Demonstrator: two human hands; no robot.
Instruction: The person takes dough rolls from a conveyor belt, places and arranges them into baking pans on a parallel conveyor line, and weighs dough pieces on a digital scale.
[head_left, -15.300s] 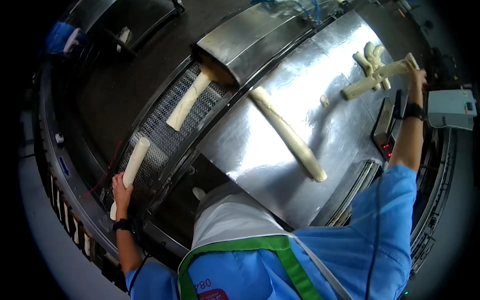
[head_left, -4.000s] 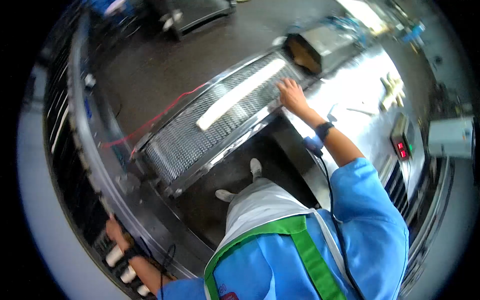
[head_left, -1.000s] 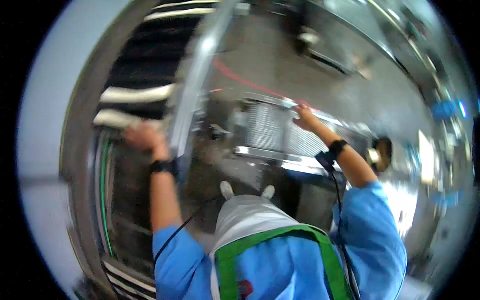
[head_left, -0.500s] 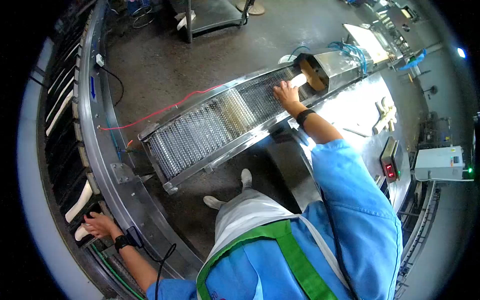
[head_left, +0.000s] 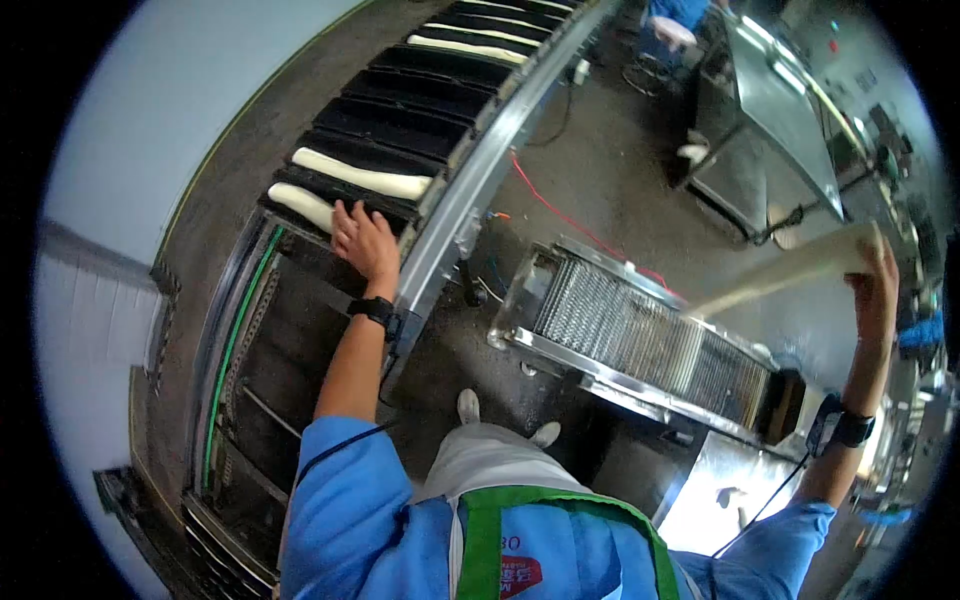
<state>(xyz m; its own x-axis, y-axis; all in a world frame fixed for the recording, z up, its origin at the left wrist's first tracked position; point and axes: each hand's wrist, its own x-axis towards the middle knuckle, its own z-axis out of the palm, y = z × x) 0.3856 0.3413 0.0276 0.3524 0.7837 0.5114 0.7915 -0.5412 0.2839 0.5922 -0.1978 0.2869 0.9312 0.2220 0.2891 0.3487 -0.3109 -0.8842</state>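
My left hand [head_left: 366, 244] has its fingers spread at the right end of a pale dough strip [head_left: 300, 206]. That strip lies in a black trough of the slatted line [head_left: 405, 92], and a second dough strip [head_left: 362, 174] lies in the trough beyond it. On the right, my raised right hand [head_left: 876, 282] grips the end of a long dough strip [head_left: 785, 276]. This strip stretches leftward above the wire-mesh conveyor [head_left: 622, 322] and is smeared by motion.
A steel rail [head_left: 500, 150] runs beside the troughs. Across the floor lies a red cable [head_left: 572, 218]. A steel table [head_left: 775, 110] stands at the back right, and a shiny worktop [head_left: 715, 490] is at the lower right. More dough strips [head_left: 468, 48] lie in the far troughs.
My view has turned left towards the troughs. My right hand has lifted a dough strip off the mesh conveyor. My left hand is still by the nearest strip, its fingers now more spread.
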